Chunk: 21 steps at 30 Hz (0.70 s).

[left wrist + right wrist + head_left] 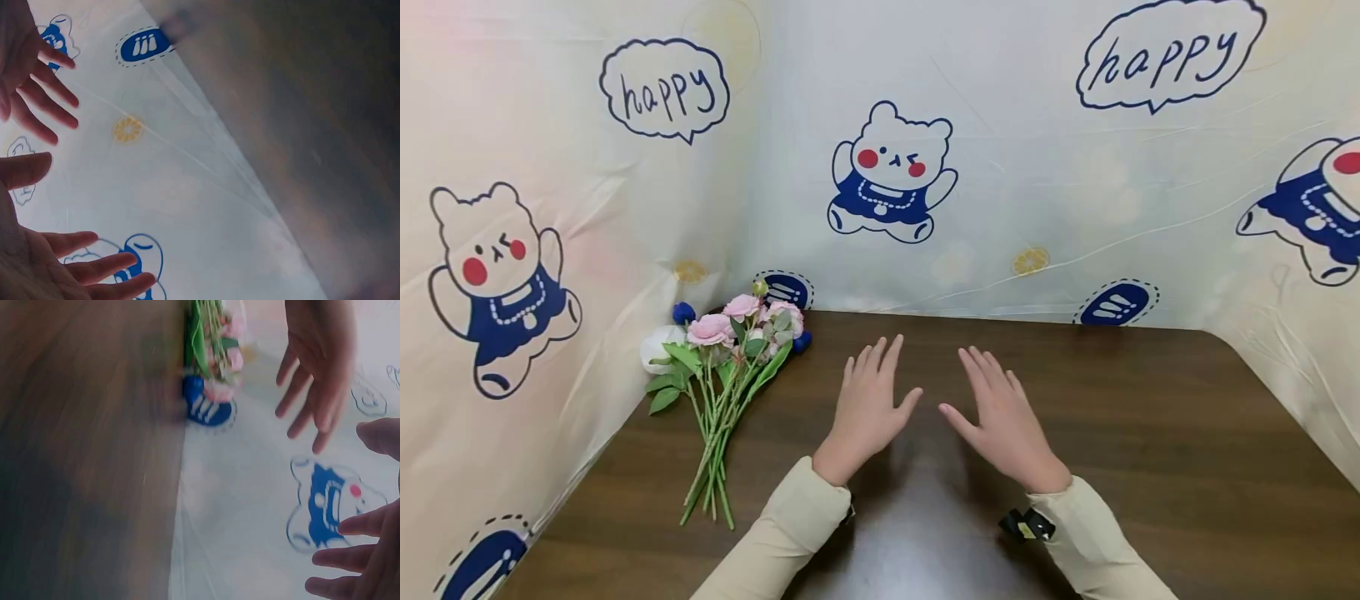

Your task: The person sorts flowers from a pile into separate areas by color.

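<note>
My left hand (867, 410) hovers over the middle of the brown table with its fingers spread and nothing in it. Facing it across a small gap, my right hand (1009, 423) is likewise spread and holds nothing. To the left of the left hand lies a bunch of flowers (722, 400) with pink blooms, a white bloom, dark blue heads and green leaves. Its bare green stems point toward the table's near side. The right wrist view also catches the pink blooms (219, 390) beyond the table edge line, near the top.
The dark brown wooden table (1150, 433) has a rounded far right corner. A pale cloth backdrop (1015, 183) printed with cartoon bears and "happy" bubbles hangs behind it and along both sides. A small black device (1028, 525) is strapped at the right wrist, over a cream sleeve (1090, 533).
</note>
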### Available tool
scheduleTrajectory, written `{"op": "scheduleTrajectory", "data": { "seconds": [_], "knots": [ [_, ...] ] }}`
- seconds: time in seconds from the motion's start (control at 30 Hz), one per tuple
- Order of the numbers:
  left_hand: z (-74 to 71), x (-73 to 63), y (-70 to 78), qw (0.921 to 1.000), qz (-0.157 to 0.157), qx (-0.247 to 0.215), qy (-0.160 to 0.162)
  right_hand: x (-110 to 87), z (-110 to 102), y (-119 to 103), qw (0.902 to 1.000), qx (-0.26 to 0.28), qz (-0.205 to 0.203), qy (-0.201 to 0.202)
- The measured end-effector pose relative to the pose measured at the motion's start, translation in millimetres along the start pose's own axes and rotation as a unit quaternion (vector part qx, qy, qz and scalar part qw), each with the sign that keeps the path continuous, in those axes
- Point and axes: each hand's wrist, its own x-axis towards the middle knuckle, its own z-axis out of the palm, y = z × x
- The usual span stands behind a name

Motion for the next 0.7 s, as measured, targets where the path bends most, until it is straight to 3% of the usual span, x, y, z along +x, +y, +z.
{"op": "scheduleTrajectory", "data": {
  "seconds": [0.1,0.2,0.33,0.53,0.7],
  "knots": [
    [-10.6,-1.2,-6.3,0.9999,-0.008,-0.003,0.010,10.6,6.3,-14.1,0.9996,0.022,-0.019,0.003],
    [-24.9,-6.4,-18.4,0.9998,-0.005,0.005,0.017,23.6,13.5,-31.2,0.9966,0.079,-0.025,0.007],
    [-49.2,-18.7,-45.2,0.9996,-0.016,0.023,0.006,44.3,28.4,-57.5,0.9832,0.181,-0.016,0.013],
    [-82.1,-38.9,-94.9,0.9952,-0.082,0.050,-0.020,73.6,59.7,-98.2,0.9654,0.260,-0.010,-0.023],
    [-98.2,-47.5,-129.0,0.9858,-0.140,0.083,-0.043,95.4,94.1,-133.5,0.9516,0.300,0.011,-0.064]
  ]
}}
